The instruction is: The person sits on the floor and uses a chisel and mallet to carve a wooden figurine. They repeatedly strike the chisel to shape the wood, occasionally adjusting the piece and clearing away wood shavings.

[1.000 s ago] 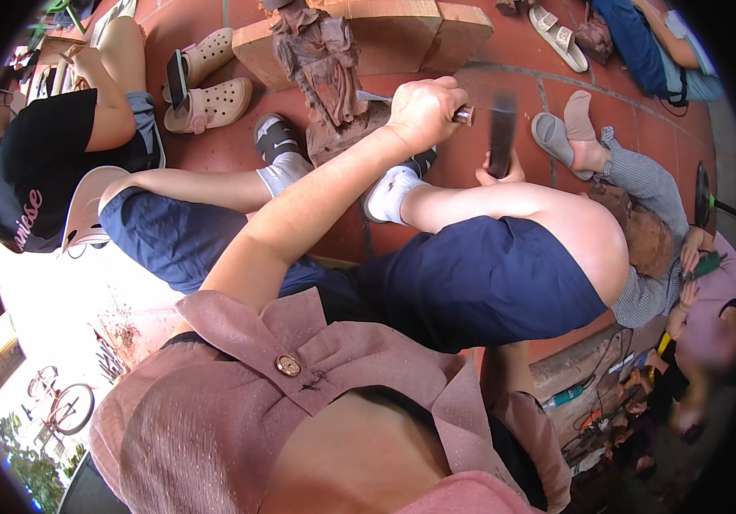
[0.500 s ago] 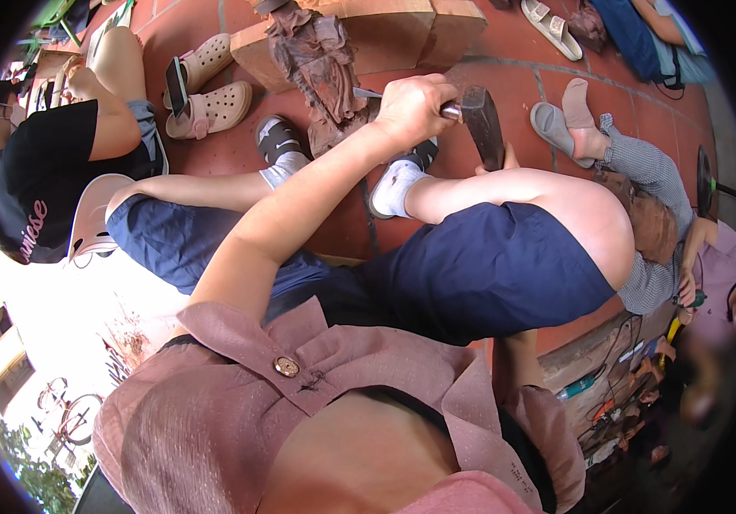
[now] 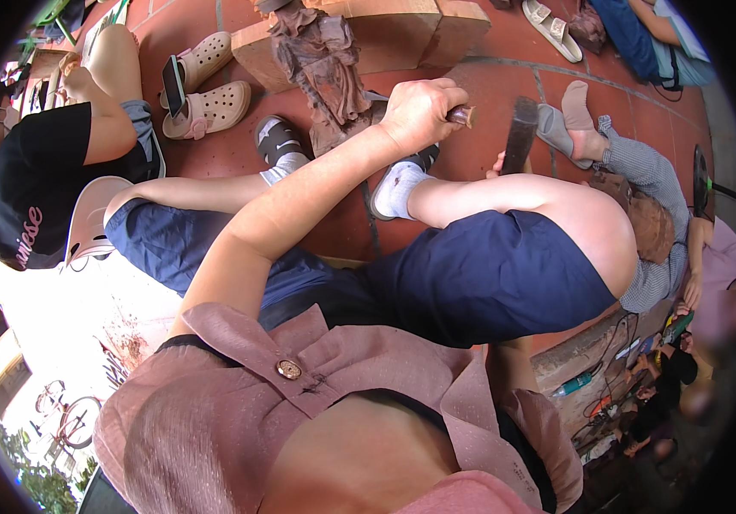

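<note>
My left hand (image 3: 420, 115) is closed around a chisel (image 3: 462, 116), whose handle end sticks out on the right of the fist. The chisel's blade is mostly hidden by the hand and points toward a carved wooden figure (image 3: 321, 73). This brown figure with draped folds stands on the tiled floor between my feet. My right hand (image 3: 497, 165), largely hidden behind my right knee, grips a dark mallet (image 3: 520, 134). The mallet's head is upright, a gap to the right of the chisel handle.
A large pale wood block (image 3: 368, 43) lies behind the figure. Pink clogs (image 3: 208, 111) with a phone (image 3: 173, 86) leaning on them are at left. A person in a black shirt (image 3: 38, 180) sits at left, another in checked trousers (image 3: 642, 167) at right. Cables and tools (image 3: 616, 377) lie lower right.
The mallet has swung right, away from the chisel's handle end, which it was against or close to before. The left hand has hardly moved; the figure has shifted slightly.
</note>
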Tool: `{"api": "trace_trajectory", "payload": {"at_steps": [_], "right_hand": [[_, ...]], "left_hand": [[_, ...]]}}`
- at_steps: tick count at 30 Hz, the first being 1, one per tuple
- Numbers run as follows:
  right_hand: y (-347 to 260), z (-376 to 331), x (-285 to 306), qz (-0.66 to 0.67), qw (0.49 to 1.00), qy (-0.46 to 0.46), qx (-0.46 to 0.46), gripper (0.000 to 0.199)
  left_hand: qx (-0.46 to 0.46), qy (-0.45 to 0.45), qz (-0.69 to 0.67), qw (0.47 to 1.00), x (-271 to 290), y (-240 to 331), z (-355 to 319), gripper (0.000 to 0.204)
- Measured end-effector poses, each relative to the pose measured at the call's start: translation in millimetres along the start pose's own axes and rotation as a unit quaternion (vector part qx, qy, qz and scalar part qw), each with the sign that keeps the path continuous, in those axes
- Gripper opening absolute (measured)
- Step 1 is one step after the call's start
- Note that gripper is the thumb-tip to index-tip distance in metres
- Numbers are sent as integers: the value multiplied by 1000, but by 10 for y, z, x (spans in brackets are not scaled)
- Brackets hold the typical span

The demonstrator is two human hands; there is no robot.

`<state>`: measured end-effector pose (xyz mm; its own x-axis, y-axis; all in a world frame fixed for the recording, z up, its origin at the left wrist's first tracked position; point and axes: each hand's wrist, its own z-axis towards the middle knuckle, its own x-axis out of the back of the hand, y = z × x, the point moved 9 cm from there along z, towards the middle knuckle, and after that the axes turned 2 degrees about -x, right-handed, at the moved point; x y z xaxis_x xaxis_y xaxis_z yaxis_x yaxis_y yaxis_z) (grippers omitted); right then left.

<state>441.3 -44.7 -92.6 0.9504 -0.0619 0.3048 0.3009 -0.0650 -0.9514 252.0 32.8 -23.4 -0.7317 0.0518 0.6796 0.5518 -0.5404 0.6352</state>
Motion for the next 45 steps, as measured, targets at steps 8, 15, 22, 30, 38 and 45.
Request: {"api": "trace_trajectory", "payload": {"at_steps": [8, 15, 22, 30, 38, 45], "right_hand": [[229, 407, 346, 144, 987, 50, 53, 42], [21, 508, 343, -116, 987, 79, 76, 31], [7, 523, 192, 95, 989, 90, 70, 35], [88, 539, 206, 64, 988, 101, 92, 36], [-31, 434, 158, -60, 986, 111, 106, 34], [176, 449, 236, -221, 969, 111, 13, 37]], "left_hand": [[10, 45, -32, 998, 97, -41, -49, 22], [-9, 72, -63, 995, 242, -51, -89, 23], [-35, 93, -38, 994, 214, -3, -116, 19], [16, 104, -23, 994, 183, -107, -43, 20], [26, 110, -15, 994, 237, -109, -60, 19], [36, -16, -65, 997, 168, -137, -194, 22]]}}
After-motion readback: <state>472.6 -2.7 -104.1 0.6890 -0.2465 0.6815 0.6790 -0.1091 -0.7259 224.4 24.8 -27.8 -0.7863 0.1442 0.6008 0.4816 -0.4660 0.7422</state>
